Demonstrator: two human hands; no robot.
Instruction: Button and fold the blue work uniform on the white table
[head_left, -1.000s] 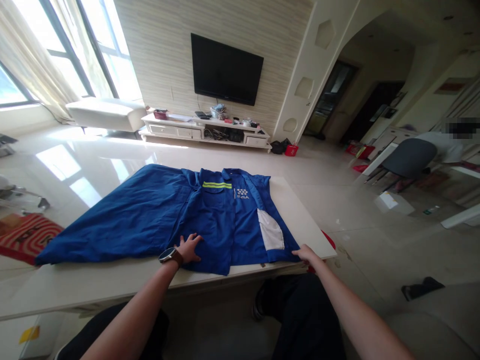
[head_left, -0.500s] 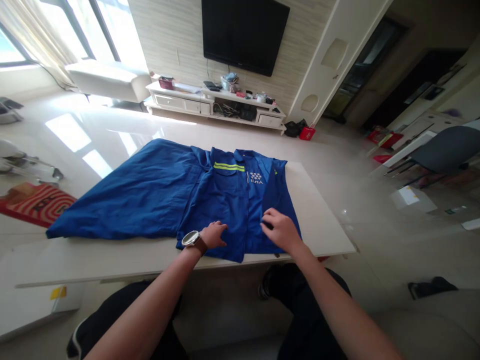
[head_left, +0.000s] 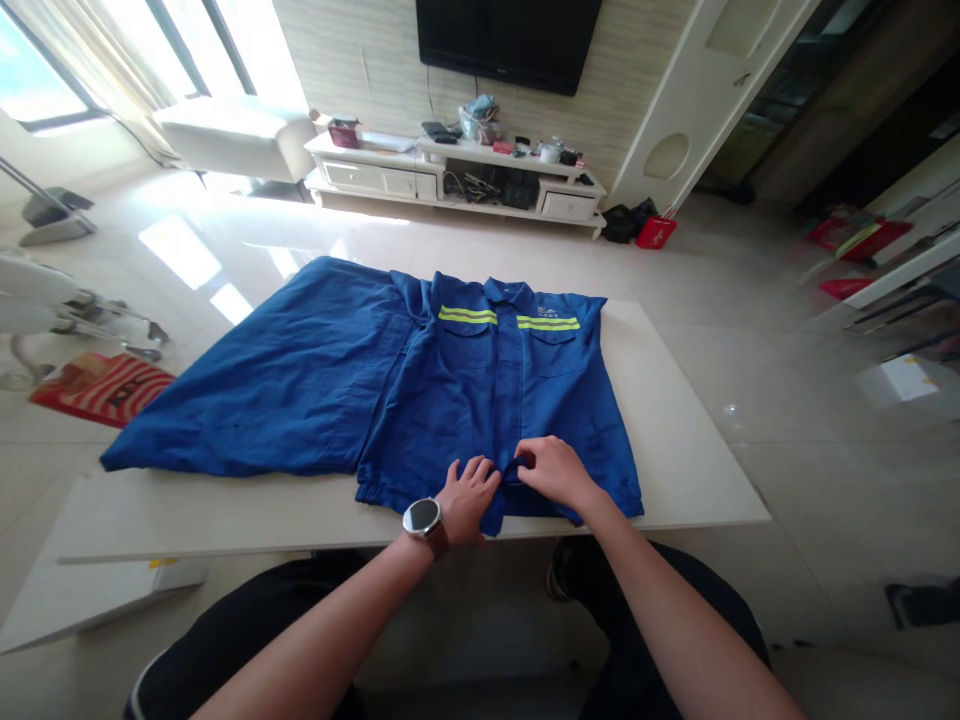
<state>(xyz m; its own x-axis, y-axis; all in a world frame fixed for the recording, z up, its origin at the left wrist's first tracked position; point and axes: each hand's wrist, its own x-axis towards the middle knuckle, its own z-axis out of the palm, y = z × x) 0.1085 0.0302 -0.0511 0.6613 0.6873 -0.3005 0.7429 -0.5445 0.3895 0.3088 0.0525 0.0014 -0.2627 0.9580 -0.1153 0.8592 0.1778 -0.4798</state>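
Observation:
A blue work jacket (head_left: 465, 400) with yellow-green reflective stripes across the chest lies front up, its collar towards the far side and its hem by the near edge of the white table (head_left: 697, 480). My left hand (head_left: 469, 492), a watch at its wrist, rests with fingers spread on the left front panel near the hem. Just right of it, my right hand (head_left: 553, 472) pinches the lower edge of the right front panel beside the front opening. More blue cloth (head_left: 277, 390) is spread to the left and hangs past the table's end.
A red striped paper bag (head_left: 105, 390) stands on the floor at the left. Beyond the table is a low white TV cabinet (head_left: 375, 180) with clutter on top. A red bag (head_left: 656, 232) sits at the cabinet's right end.
My right hand has drawn the right front panel over to the middle, covering the inside with its printed logo. My left hand has shifted right along the hem. The view has tilted down.

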